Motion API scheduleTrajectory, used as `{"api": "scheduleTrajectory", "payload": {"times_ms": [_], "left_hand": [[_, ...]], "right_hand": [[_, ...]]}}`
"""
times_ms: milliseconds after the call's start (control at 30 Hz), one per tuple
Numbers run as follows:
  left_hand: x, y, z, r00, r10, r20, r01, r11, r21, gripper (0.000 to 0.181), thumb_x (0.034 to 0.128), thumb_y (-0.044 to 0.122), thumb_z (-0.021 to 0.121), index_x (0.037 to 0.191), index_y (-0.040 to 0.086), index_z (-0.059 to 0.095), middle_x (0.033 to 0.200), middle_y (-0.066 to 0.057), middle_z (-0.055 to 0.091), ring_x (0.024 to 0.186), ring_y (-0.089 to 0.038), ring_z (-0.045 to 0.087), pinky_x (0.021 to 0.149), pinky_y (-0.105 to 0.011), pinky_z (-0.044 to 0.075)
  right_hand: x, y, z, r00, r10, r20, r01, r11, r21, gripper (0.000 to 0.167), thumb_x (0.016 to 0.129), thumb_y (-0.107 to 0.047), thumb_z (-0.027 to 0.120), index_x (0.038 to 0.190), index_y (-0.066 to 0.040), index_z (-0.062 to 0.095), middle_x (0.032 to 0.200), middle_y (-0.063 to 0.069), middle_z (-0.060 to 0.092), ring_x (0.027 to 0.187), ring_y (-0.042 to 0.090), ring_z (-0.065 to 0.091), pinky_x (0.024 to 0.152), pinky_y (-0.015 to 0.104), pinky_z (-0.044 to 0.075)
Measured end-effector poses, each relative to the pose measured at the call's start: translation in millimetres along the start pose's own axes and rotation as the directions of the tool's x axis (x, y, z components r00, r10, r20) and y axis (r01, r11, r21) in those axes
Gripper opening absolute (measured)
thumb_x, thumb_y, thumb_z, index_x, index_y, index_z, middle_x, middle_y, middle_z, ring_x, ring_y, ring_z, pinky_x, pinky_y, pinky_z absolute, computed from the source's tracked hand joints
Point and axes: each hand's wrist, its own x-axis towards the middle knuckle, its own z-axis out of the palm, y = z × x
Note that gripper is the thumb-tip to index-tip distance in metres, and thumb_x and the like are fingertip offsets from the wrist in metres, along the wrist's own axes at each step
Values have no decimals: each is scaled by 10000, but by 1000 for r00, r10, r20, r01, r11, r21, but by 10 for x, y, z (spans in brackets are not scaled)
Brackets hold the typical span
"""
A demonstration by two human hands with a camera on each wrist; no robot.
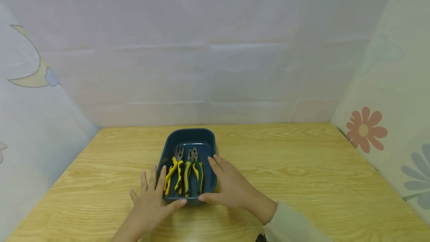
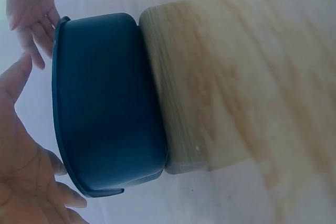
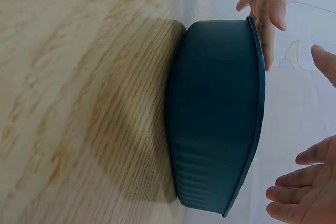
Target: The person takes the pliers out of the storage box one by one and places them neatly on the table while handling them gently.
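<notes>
A dark blue tray (image 1: 192,133) stands on the table with two pairs of pliers lying side by side in it. The left pliers (image 1: 180,176) have yellow and black handles; the other pliers (image 1: 188,176) have green and yellow ones. Along the tray's left side and front corner, my left hand (image 1: 149,204) spreads its fingers at the rim. At the right front corner is my right hand (image 1: 231,186), its fingers extended and thumb by the front rim. In the right wrist view the right hand (image 3: 310,187) looks apart from the tray wall (image 3: 215,114). Whether the left fingers touch the rim I cannot tell.
A wood-grain table (image 1: 285,163) extends around the tray on all sides. Pale cloth (image 1: 208,74) hangs behind it, with a moon print on the left and a red flower print (image 1: 364,130) on the right.
</notes>
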Motion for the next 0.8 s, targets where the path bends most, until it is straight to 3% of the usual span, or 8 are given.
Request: {"api": "scheduleTrajectory", "payload": {"times_ms": [600, 800], "left_hand": [[14, -36, -14, 1000, 6, -9, -6, 1000, -12, 1048, 690, 713, 421, 1378, 4, 72, 1397, -232, -33, 1204, -493, -64, 754, -732, 4], [27, -43, -11, 1000, -2, 13, 3, 1000, -19, 1060, 690, 718, 413, 1378, 5, 35, 1400, -223, -46, 1210, -476, -81, 771, -716, 3]], "right_hand": [[104, -89, -5, 998, 25, 53, -26, 999, 28, 946, 705, -680, 454, 1364, -40, 224, 1376, 140, 238, 1227, 299, 253, 931, 450, 291], [141, -91, 3, 996, 25, 84, -29, 998, 51, 942, 707, -675, 455, 1364, -40, 223, 1372, 134, 249, 1229, 298, 253, 939, 449, 279]]}}
